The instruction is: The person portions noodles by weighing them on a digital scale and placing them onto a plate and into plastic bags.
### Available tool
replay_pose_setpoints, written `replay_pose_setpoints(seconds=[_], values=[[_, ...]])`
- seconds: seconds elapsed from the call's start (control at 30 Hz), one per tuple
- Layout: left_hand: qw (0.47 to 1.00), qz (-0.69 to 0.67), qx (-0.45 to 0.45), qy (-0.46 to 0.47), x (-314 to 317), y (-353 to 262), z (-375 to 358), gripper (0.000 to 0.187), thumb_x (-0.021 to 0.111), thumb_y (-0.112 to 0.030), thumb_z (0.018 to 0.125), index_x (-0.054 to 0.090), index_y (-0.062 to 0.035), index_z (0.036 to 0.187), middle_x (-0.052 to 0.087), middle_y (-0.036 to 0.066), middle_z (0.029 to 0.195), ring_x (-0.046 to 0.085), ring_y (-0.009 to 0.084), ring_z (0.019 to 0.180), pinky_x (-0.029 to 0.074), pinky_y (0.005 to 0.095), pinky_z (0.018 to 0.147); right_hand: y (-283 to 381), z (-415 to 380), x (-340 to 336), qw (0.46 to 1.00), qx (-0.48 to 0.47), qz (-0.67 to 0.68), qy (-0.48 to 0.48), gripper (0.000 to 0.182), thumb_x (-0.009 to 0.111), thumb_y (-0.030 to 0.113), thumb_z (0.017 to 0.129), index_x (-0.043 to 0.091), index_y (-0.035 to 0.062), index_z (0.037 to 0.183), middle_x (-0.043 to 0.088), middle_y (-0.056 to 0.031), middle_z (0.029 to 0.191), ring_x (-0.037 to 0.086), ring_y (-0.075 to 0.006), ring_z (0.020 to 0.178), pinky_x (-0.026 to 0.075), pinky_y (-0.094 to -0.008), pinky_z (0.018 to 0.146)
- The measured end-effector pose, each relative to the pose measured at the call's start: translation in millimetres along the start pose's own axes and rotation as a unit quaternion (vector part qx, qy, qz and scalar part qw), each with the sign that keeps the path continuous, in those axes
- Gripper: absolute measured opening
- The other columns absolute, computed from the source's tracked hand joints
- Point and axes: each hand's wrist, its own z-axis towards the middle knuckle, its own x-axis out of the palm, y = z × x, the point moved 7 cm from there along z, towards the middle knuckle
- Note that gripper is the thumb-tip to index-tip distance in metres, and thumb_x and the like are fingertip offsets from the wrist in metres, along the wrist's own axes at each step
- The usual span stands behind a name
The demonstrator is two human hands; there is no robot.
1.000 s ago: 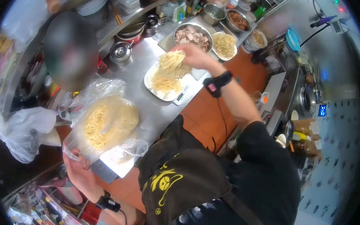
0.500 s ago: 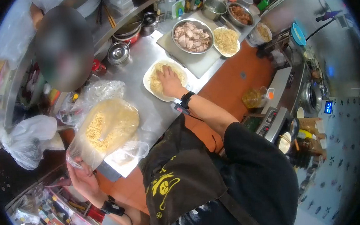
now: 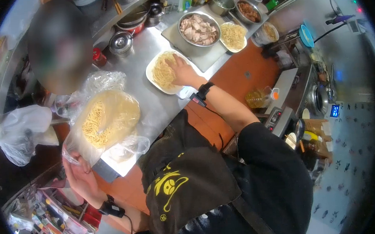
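Note:
A square white bowl of pale noodles sits on the steel counter. My right hand rests on the right part of these noodles, fingers spread. At the lower left, my left hand grips the mouth edge of a clear plastic bag, its fingers curled round the film. Through the bag's opening, more noodles show. Part of a flat white object sticks out by the bowl's lower edge; the rest is hidden.
A metal bowl of meat pieces stands on a cutting board, beside another dish of noodles. Lidded steel pots line the back. Across the counter is a person. A stove area lies right.
My right hand has shifted toward the bowl's right side, uncovering more noodles on the left. My left hand still holds the bag. The whole view has shifted slightly.

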Motion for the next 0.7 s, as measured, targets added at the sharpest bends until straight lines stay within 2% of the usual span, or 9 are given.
replay_pose_setpoints(seconds=[0.13,0.23,0.37,0.47,0.53,0.6,0.63,0.67,0.7], values=[[1.000,-0.001,0.000,0.031,-1.4,-0.4,-1.0,0.052,0.040,-0.027,0.107,0.033,-0.0002,0.152,0.061,0.009,0.111,0.040,0.0085,0.061,0.032,0.0207,0.052,3.0,-16.7,-41.2,0.988,0.020,0.091,-0.121,0.078,0.076,0.033,0.081,0.043,0.0134,0.148,0.048,-0.0263,0.142,0.053,-0.0403,0.125,0.052,-0.0450,0.097],[0.999,-0.005,-0.016,0.032,-8.0,2.2,-0.1,0.053,0.042,-0.027,0.106,0.034,-0.0006,0.151,0.062,0.010,0.112,0.042,0.0078,0.062,0.031,0.0197,0.051,56.4,-31.0,-105.4,0.934,-0.055,0.252,-0.248,0.028,0.064,0.025,0.092,0.069,0.0071,0.113,0.069,-0.0132,0.107,0.067,-0.0332,0.096,0.053,-0.0451,0.087],[0.999,-0.009,-0.013,0.038,1.1,4.6,-3.7,0.054,0.046,-0.028,0.105,0.035,-0.0036,0.152,0.061,0.010,0.112,0.045,0.0085,0.063,0.031,0.0188,0.050,231.0,-60.5,-143.6,0.835,-0.291,0.438,-0.164,0.018,0.062,0.011,0.092,0.069,0.0058,0.108,0.068,-0.0135,0.111,0.066,-0.0312,0.100,0.053,-0.0386,0.084],[0.999,0.010,-0.033,-0.027,14.4,0.4,-12.1,0.058,0.049,-0.035,0.104,0.036,-0.0019,0.150,0.060,0.009,0.107,0.044,0.0059,0.061,0.030,0.0176,0.049,342.1,-39.6,-89.1,0.787,-0.399,0.468,-0.053,0.021,0.060,0.006,0.090,0.069,0.0049,0.109,0.067,-0.0144,0.116,0.066,-0.0308,0.103,0.053,-0.0402,0.085],[0.999,-0.013,-0.046,0.016,6.3,2.4,-12.3,0.060,0.050,-0.035,0.103,0.035,-0.0025,0.151,0.060,0.009,0.107,0.045,0.0061,0.062,0.030,0.0174,0.049,384.3,4.7,-5.7,0.860,-0.371,0.345,-0.063,0.021,0.061,0.008,0.084,0.070,0.0023,0.102,0.071,-0.0163,0.095,0.068,-0.0345,0.090,0.054,-0.0454,0.078],[0.999,-0.010,-0.037,0.039,0.7,-1.8,-15.5,0.062,0.053,-0.034,0.101,0.035,-0.0024,0.151,0.060,0.010,0.108,0.045,0.0084,0.062,0.031,0.0198,0.051,379.3,44.6,53.2,0.947,-0.291,0.117,0.065,0.019,0.062,0.004,0.080,0.070,-0.0019,0.096,0.071,-0.0212,0.093,0.069,-0.0357,0.092,0.055,-0.0463,0.074],[0.998,-0.018,-0.037,0.040,-4.7,-2.3,-16.3,0.059,0.050,-0.033,0.103,0.035,-0.0017,0.151,0.059,0.010,0.108,0.044,0.0089,0.061,0.031,0.0201,0.051,348.7,52.1,58.7,0.962,-0.172,0.173,0.119,0.025,0.063,0.005,0.081,0.067,-0.0031,0.105,0.071,-0.0225,0.096,0.069,-0.0359,0.092,0.055,-0.0463,0.071],[0.998,-0.028,-0.037,0.042,-10.1,-1.6,-17.3,0.057,0.047,-0.032,0.105,0.035,-0.0010,0.151,0.059,0.010,0.108,0.044,0.0094,0.060,0.032,0.0203,0.052,328.1,57.9,82.3,0.963,-0.207,0.173,0.025,0.037,0.064,0.005,0.083,0.059,-0.0022,0.119,0.070,-0.0213,0.103,0.070,-0.0360,0.093,0.056,-0.0462,0.073],[0.998,-0.034,-0.029,0.037,-14.0,-3.7,-18.4,0.057,0.047,-0.032,0.105,0.035,-0.0010,0.151,0.059,0.010,0.108,0.044,0.0094,0.060,0.032,0.0203,0.052,312.5,47.4,73.8,0.974,-0.185,0.099,0.088,0.050,0.066,0.006,0.085,0.050,-0.0009,0.131,0.069,-0.0203,0.106,0.069,-0.0354,0.095,0.056,-0.0444,0.077]])
